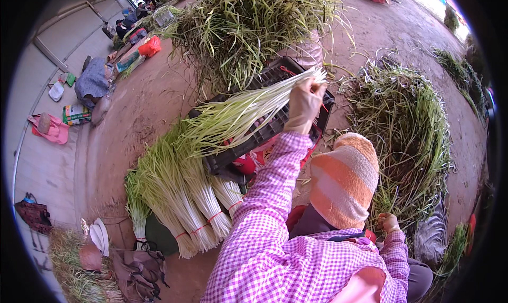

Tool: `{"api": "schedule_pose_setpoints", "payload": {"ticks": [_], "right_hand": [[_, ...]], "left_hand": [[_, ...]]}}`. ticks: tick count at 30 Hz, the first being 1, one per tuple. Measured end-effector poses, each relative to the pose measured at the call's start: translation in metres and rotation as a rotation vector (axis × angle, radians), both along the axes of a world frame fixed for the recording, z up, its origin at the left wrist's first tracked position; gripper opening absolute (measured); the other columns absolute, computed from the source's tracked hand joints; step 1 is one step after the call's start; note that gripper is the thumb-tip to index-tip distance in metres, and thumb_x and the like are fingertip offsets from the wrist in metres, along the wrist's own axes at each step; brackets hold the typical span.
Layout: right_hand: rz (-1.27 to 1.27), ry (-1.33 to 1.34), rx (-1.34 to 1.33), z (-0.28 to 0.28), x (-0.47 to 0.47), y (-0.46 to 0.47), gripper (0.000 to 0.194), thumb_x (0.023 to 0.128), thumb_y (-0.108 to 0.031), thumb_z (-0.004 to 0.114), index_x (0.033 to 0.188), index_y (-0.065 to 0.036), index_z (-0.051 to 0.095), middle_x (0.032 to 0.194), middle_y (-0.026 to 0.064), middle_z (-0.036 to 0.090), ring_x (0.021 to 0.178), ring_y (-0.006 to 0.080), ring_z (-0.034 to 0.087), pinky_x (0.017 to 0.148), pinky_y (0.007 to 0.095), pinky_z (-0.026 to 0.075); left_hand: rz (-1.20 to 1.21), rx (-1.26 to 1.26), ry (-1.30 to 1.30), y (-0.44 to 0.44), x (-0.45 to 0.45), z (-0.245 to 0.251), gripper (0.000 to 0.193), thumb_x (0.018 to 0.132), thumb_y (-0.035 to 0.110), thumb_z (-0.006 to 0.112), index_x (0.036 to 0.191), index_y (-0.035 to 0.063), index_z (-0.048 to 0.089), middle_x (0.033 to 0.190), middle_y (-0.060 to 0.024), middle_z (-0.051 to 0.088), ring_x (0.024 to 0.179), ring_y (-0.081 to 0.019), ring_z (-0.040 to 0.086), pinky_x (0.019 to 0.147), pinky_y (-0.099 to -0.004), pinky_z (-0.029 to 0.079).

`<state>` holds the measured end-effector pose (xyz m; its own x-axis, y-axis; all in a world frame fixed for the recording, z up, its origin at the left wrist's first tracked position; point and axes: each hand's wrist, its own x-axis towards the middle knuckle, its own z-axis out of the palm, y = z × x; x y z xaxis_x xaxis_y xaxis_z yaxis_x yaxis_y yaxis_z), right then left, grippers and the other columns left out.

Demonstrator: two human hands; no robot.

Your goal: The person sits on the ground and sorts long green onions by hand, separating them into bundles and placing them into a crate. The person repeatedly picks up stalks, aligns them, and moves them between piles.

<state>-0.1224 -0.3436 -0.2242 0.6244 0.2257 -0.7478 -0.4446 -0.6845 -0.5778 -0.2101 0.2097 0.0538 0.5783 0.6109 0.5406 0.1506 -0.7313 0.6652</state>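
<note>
My left hand [304, 100] is closed round the white ends of a loose bunch of chive-like stalks [242, 108]. Their yellow-green tips trail left over a black plastic crate [216, 164]. Beneath the crate's near side shows a red printed bag [258, 156]. Several bundles of the same stalks [194, 203], tied with red bands, lie left of my left arm. My right hand [388, 222] sits low at the edge of a leafy heap [416, 132], its fingers curled; whether they hold anything is unclear. Orange-and-white striped towelling [345, 180] covers a rounded shape between my arms.
A tall heap of long green leaves [254, 37] stands behind the crate. At lower left lie a brown bag [139, 273] and more stalks [75, 271]. Other people [123, 27] sit along the far wall, near a red plastic bag [149, 46].
</note>
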Motion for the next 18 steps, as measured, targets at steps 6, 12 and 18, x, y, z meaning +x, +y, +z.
{"api": "schedule_pose_setpoints", "payload": {"ticks": [6, 12, 18], "right_hand": [[-0.001, -0.020, -0.061, -0.011, 0.006, -0.015, 0.017, 0.092, -0.005, 0.056, 0.107, 0.001, 0.060, 0.074, 0.0064, 0.063, 0.055, 0.0211, 0.061, 0.048, 0.0347, 0.050], [0.167, -0.003, -0.174, -0.023, 0.007, -0.015, 0.015, 0.092, -0.006, 0.055, 0.103, 0.000, 0.063, 0.073, 0.0081, 0.064, 0.056, 0.0195, 0.060, 0.049, 0.0324, 0.049], [0.094, -0.010, -0.099, -0.022, 0.012, 0.015, 0.017, 0.093, -0.003, 0.050, 0.105, -0.001, 0.062, 0.075, 0.0054, 0.062, 0.058, 0.0163, 0.059, 0.049, 0.0314, 0.049]], "left_hand": [[0.575, -0.205, -0.206, 0.109, -0.152, 0.007, 0.015, 0.092, 0.010, 0.062, 0.106, 0.0128, 0.069, 0.097, -0.0070, 0.071, 0.077, -0.0177, 0.067, 0.063, -0.0288, 0.057], [0.381, -0.620, -0.009, 0.214, -0.272, 0.000, 0.027, 0.083, 0.007, 0.071, 0.109, 0.0038, 0.067, 0.086, -0.0039, 0.067, 0.057, -0.0070, 0.052, 0.049, -0.0209, 0.043], [0.549, -0.683, 0.362, 0.211, -0.256, -0.006, 0.046, 0.076, 0.031, 0.082, 0.105, -0.0011, 0.067, 0.077, -0.0031, 0.062, 0.059, -0.0083, 0.048, 0.049, -0.0251, 0.039]]}}
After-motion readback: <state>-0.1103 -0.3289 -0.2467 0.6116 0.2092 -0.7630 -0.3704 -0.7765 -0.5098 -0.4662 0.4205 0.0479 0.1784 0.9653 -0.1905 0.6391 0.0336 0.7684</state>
